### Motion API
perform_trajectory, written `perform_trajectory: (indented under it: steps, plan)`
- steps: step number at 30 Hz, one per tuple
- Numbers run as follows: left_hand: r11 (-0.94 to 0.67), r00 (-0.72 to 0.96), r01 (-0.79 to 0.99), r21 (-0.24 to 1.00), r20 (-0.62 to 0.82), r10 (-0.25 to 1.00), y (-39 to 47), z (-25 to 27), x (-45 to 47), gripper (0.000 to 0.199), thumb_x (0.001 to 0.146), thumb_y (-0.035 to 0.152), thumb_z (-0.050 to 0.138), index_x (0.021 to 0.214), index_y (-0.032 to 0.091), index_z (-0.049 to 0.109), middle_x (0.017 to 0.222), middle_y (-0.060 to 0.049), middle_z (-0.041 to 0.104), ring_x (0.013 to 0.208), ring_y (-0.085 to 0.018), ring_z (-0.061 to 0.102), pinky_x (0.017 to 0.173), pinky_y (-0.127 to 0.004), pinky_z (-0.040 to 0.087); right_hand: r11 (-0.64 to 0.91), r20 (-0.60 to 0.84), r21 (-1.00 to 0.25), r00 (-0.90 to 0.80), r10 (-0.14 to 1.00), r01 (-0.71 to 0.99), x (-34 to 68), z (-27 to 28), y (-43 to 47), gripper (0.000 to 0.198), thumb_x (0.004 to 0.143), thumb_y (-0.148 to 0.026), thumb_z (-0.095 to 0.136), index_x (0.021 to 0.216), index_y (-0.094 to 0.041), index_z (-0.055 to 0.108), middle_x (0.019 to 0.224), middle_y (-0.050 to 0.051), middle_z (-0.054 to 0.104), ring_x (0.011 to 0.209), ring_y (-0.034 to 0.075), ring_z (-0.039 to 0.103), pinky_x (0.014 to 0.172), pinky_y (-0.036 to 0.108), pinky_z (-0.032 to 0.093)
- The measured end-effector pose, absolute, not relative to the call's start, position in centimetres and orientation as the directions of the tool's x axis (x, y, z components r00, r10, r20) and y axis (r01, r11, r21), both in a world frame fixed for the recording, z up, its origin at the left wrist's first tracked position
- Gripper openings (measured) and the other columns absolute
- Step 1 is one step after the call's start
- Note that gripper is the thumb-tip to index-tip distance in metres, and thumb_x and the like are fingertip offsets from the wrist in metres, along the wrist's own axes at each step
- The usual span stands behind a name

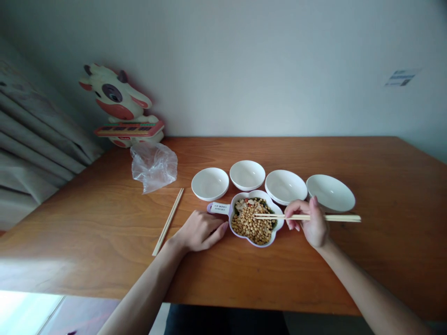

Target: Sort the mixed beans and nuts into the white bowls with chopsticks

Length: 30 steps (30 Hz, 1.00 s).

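Observation:
A pair of wooden chopsticks is gripped in my right hand, their tips together among the beans. Those tips touch the pale yellow beans heaped in a flower-shaped bowl with a lilac outside. Peanuts and green beans also show near the bowl's far and right edges. My left hand rests palm down on the table, left of this bowl, its thumb tip close to the rim and other fingers partly hidden. Just beyond it, the bowl's short labelled handle points left.
Behind the flower bowl stand white bowls in a row. A second pair of chopsticks lies left on the wooden table. Farther back are a crumpled plastic bag and a cow-shaped toy keyboard.

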<state>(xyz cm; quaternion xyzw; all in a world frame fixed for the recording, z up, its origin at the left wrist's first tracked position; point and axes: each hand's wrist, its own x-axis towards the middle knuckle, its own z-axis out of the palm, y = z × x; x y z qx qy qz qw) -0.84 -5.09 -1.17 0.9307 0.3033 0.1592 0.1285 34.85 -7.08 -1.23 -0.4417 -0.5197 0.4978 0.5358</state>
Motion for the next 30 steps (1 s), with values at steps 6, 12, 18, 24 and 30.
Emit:
perform_trajectory:
  steps: [6,12,18,24,30]
  plan:
    - [-0.774,0.778,0.506,0.381,0.186,0.600,-5.6,-0.9,-0.1,0.020,0.098,0.032,0.054,0.081,0.022,0.056,0.076,-0.002,0.070,0.065,-0.017,0.060,0.061,-0.032,0.036,0.093,0.099,-0.992,-0.073,0.992,-0.085,34.8,-1.0,-6.9,0.083,0.099,-0.086,0.036,0.069,-0.020,0.075,0.054,0.006,0.063,0.047,0.016,0.057,0.043,0.026,0.035]
    - [-0.730,0.736,0.537,0.423,0.187,0.651,-5.7,-1.0,0.5,0.051,0.088,0.067,0.078,0.076,0.021,0.059,0.073,-0.001,0.069,0.063,-0.015,0.058,0.060,-0.029,0.034,0.099,0.113,-0.989,-0.122,0.986,-0.114,34.8,-1.0,-6.9,0.081,0.101,-0.085,0.034,0.073,-0.020,0.074,0.057,0.006,0.063,0.050,0.016,0.055,0.047,0.027,0.037]
    - [-0.699,0.700,0.575,0.425,0.187,0.689,-5.4,-1.2,0.8,0.058,0.100,0.071,0.065,0.075,0.019,0.061,0.073,-0.001,0.070,0.062,-0.013,0.057,0.059,-0.028,0.031,0.086,0.099,-0.987,-0.097,0.990,-0.135,34.5,-1.2,-7.0,0.082,0.101,-0.084,0.034,0.072,-0.020,0.074,0.055,0.006,0.062,0.050,0.016,0.056,0.045,0.026,0.035]
    - [-0.703,0.718,0.557,0.442,0.169,0.675,-5.4,-1.1,0.8,0.053,0.105,0.064,0.062,0.078,0.019,0.063,0.075,-0.002,0.071,0.062,-0.013,0.058,0.059,-0.027,0.032,0.069,0.074,-0.985,-0.027,0.997,-0.157,34.1,-1.3,-6.9,0.082,0.098,-0.087,0.039,0.066,-0.019,0.073,0.050,0.006,0.060,0.044,0.015,0.054,0.042,0.026,0.032]
    - [-0.699,0.711,0.550,0.456,0.182,0.679,-5.4,-1.1,0.7,0.053,0.104,0.064,0.064,0.077,0.019,0.062,0.074,-0.002,0.070,0.062,-0.013,0.057,0.059,-0.028,0.034,0.094,0.092,-0.979,0.018,0.996,-0.182,34.6,-0.9,-6.9,0.081,0.101,-0.082,0.037,0.065,-0.019,0.074,0.051,0.006,0.060,0.044,0.015,0.052,0.043,0.027,0.030]
